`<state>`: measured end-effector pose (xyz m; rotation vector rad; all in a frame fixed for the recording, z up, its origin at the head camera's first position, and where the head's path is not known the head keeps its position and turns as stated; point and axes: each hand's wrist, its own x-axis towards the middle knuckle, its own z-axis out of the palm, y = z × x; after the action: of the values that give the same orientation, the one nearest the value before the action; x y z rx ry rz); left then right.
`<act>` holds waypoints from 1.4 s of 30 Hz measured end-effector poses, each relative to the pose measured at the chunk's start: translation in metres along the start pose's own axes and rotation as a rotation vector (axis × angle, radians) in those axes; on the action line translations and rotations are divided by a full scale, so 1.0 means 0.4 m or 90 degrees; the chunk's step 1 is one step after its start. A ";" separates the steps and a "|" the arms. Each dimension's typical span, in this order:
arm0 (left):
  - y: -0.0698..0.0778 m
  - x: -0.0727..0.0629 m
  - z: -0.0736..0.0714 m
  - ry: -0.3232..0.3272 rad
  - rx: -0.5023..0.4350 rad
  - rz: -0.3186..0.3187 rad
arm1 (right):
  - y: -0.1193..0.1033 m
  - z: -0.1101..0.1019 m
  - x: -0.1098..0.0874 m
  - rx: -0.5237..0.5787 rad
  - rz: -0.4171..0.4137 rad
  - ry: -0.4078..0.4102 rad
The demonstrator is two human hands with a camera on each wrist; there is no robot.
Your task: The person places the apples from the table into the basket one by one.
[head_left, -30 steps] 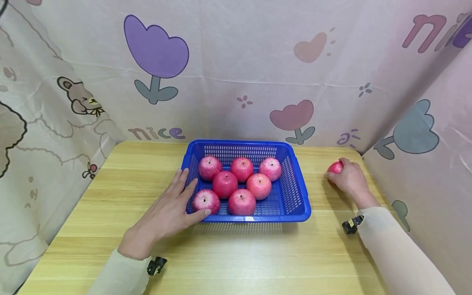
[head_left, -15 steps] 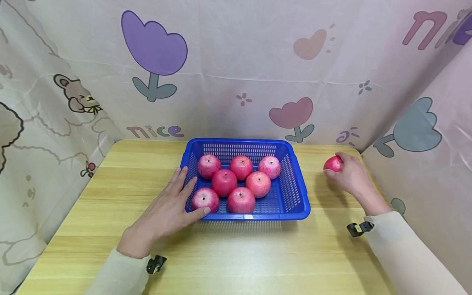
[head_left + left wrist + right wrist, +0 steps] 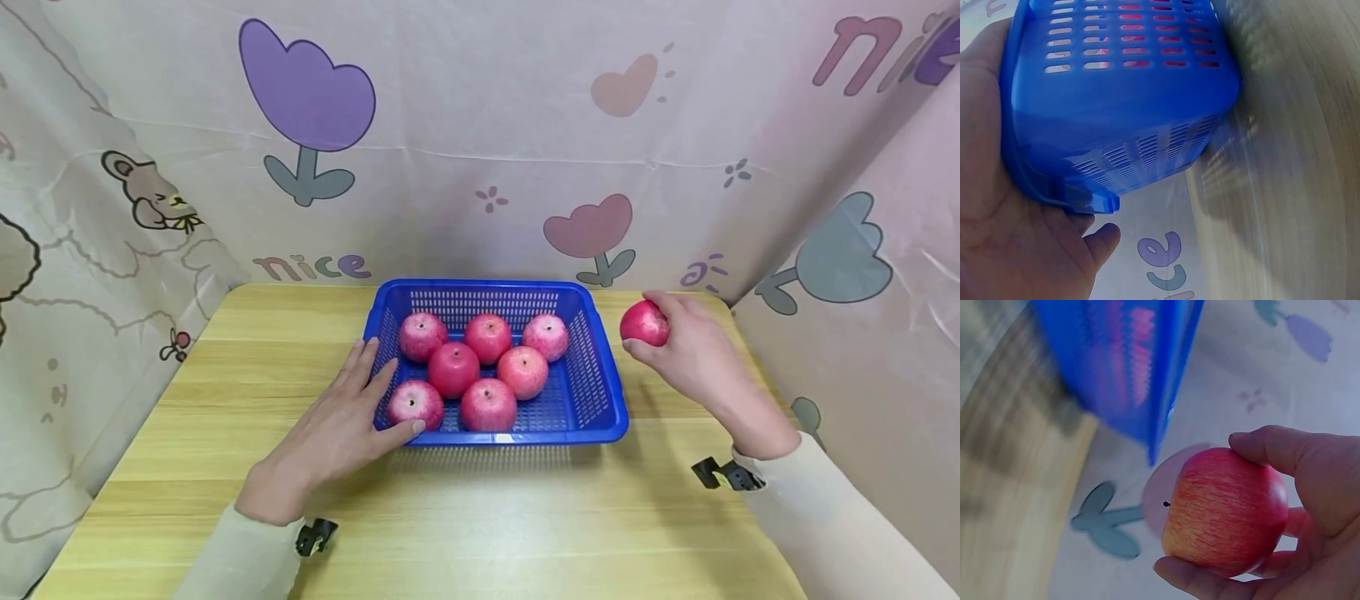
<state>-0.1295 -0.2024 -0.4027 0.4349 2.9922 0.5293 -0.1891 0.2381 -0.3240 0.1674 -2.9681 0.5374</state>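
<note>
My right hand (image 3: 697,358) grips a red apple (image 3: 643,323), thumb on one side and fingers on the other, above the table just right of a blue plastic basket (image 3: 555,437). In the right wrist view the apple (image 3: 1225,512) shows yellowish streaks and a short dark stem. Several red and pink apples (image 3: 453,370) lie inside the basket, apart from its right end. My left hand (image 3: 330,442) rests with spread fingers over the basket's left front rim. The left wrist view shows its palm (image 3: 997,219) against the rim, beside the slotted wall (image 3: 1116,94).
The basket stands near the back of a light wooden table (image 3: 465,525). Behind and at both sides hangs a pale cloth (image 3: 450,108) printed with flowers and letters. A small black device (image 3: 727,475) sits at each wrist.
My right hand has lifted the apple off the table's right side and carried it left, close to the basket. The left hand has stayed on the rim.
</note>
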 end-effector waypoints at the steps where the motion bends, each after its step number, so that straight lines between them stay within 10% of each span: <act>1: 0.000 0.000 -0.001 0.000 0.000 0.000 | -0.016 -0.003 -0.005 0.003 -0.005 -0.004; 29: 0.002 -0.005 -0.004 0.008 -0.002 0.005 | -0.202 0.143 -0.047 -0.123 -0.132 -0.159; 42: -0.001 -0.002 -0.001 0.008 0.003 0.009 | -0.226 0.179 -0.037 -0.198 -0.102 -0.239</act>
<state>-0.1289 -0.2030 -0.4027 0.4541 3.0058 0.5279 -0.1699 0.1299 -0.3616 0.5217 -3.3028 0.0194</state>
